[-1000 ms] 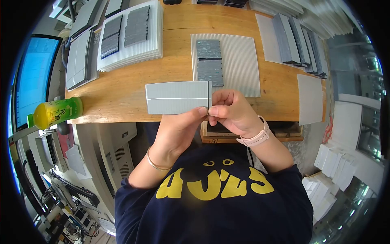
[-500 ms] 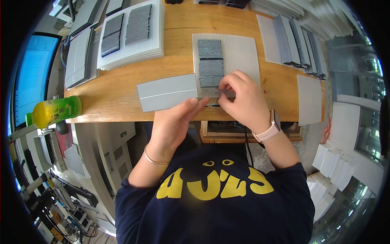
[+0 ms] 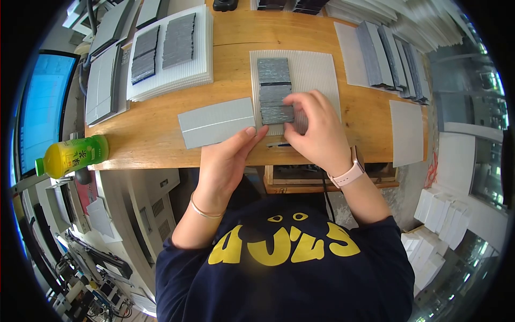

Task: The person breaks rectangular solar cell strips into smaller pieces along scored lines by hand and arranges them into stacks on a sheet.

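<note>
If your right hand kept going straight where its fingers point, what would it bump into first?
The right hand would probably meet the gray strips first. Its fingertips look right at their edge, though I can't tell if they're touching.

I have left hand [image 3: 226,157] over near edge of tabletop [image 3: 145,147], thumb [image 3: 241,137] pinching; right hand [image 3: 319,131] farther in, fingers [image 3: 304,100] curled toward thumb.
</note>
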A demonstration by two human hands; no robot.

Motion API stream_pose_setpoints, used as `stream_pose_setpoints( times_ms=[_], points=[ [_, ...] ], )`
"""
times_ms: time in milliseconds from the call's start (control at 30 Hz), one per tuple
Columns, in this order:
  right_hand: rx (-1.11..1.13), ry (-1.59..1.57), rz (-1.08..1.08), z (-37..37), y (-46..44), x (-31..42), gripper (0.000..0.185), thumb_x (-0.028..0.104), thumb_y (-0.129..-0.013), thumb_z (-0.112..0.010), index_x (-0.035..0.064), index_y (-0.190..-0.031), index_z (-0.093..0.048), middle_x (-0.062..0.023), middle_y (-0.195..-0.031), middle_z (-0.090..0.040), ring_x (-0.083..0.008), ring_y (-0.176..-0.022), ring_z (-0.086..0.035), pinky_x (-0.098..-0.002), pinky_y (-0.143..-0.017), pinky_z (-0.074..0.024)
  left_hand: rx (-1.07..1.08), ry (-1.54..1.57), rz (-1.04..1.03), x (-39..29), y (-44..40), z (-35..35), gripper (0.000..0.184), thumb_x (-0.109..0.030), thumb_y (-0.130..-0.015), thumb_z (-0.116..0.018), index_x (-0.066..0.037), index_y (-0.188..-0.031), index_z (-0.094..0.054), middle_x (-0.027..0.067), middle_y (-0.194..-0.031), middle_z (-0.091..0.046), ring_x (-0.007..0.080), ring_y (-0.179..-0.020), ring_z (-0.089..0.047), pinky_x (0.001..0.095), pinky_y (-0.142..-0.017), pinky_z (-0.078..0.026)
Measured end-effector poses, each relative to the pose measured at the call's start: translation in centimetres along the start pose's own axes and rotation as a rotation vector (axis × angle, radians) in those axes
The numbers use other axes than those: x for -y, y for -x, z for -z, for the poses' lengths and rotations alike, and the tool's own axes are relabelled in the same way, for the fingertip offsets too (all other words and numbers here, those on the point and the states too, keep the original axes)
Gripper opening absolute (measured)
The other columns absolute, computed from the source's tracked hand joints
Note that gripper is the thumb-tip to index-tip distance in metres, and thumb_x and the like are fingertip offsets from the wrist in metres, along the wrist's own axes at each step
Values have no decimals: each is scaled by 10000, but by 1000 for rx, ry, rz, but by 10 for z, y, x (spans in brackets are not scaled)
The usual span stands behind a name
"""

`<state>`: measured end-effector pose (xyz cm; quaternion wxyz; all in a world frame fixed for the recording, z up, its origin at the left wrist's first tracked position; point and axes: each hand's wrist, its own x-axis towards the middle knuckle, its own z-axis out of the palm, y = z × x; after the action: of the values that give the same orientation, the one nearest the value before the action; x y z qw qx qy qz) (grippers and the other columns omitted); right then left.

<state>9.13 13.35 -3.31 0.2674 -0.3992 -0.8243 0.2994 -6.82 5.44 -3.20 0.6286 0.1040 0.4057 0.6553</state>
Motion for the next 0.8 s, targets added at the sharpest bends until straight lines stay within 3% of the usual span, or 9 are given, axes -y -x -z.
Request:
stream_pose_setpoints(
  times_ms=[67, 167, 200, 267, 300, 400, 633, 733, 800],
  points=[
    [-98, -175, 4, 3, 1, 5, 523, -37, -671, -557, 43, -1176, -445, -138, -1097, -494, -272, -1043, -499, -341, -901, -413, -11, -25, -83, 3, 2, 2, 323, 76, -805, -501, 10, -1113, -434, 88, -1050, -501, 208, -1000, -520, 466, -958, -422],
    [-176, -562, -33, -21, 13, -7, 777, -104, -647, -456, 13, -1365, -184, -181, -1379, -268, -275, -1304, -253, -379, -1066, -216, -8, -43, -188, 10, -1, 2, 338, 70, -802, -513, 7, -1125, -436, 85, -1074, -499, 199, -1021, -510, 436, -1001, -379],
    [-145, -615, -43, -23, 13, -5, 802, -116, -636, -429, 6, -1373, -139, -180, -1404, -203, -272, -1324, -179, -380, -1078, -154, -3, -47, -221, 13, -3, 2, 342, 67, -800, -518, 6, -1126, -437, 83, -1077, -499, 193, -1023, -507, 428, -1017, -361],
    [-81, -723, -62, -28, 14, -2, 851, -141, -614, -374, -6, -1388, -49, -179, -1453, -73, -264, -1364, -33, -383, -1100, -31, -41, -35, -258, 22, -9, 0, 357, 82, -780, -551, -1, -1114, -456, 66, -1059, -507, 169, -990, -506, 334, -925, -386],
    [-123, -749, -34, -33, 14, -2, 856, -152, -601, -343, -7, -1392, -50, -185, -1455, -69, -267, -1364, -19, -379, -1099, -40, -58, -28, -278, 26, -12, -1, 365, 89, -770, -568, -5, -1107, -466, 57, -1050, -511, 157, -974, -505, 287, -879, -399],
    [-121, -781, -36, -36, 14, 1, 806, -117, -659, -395, -24, -1383, -53, -195, -1429, -125, -277, -1347, -109, -357, -1089, -112, -77, -42, -272, 34, -17, -6, 356, 86, -767, -574, -8, -1096, -476, 51, -1049, -511, 140, -963, -496, 278, -866, -403],
    [-139, -759, -25, -42, 12, 1, 841, -147, -601, -347, -25, -1386, -70, -188, -1448, -96, -272, -1361, -62, -360, -1096, -67, -89, -165, -280, 44, -21, -12, 284, 45, -778, -582, 16, -1049, -500, 49, -973, -541, 127, -866, -529, 258, -770, -444],
    [-156, -719, -22, -43, 13, 0, 814, -126, -623, -376, -28, -1378, -90, -199, -1434, -128, -295, -1352, -101, -372, -1091, -97, -73, -127, -281, 45, -21, -13, 291, 44, -780, -577, 19, -1057, -493, 52, -988, -540, 122, -892, -521, 261, -783, -435],
    [-169, -628, -24, -42, 13, -2, 761, -96, -662, -425, -34, -1363, -136, -219, -1415, -159, -339, -1338, -131, -400, -1084, -138, -68, -113, -300, 42, -21, -14, 266, 60, -791, -546, 3, -1046, -495, 62, -1013, -532, 145, -953, -509, 289, -862, -400]
  ],
)
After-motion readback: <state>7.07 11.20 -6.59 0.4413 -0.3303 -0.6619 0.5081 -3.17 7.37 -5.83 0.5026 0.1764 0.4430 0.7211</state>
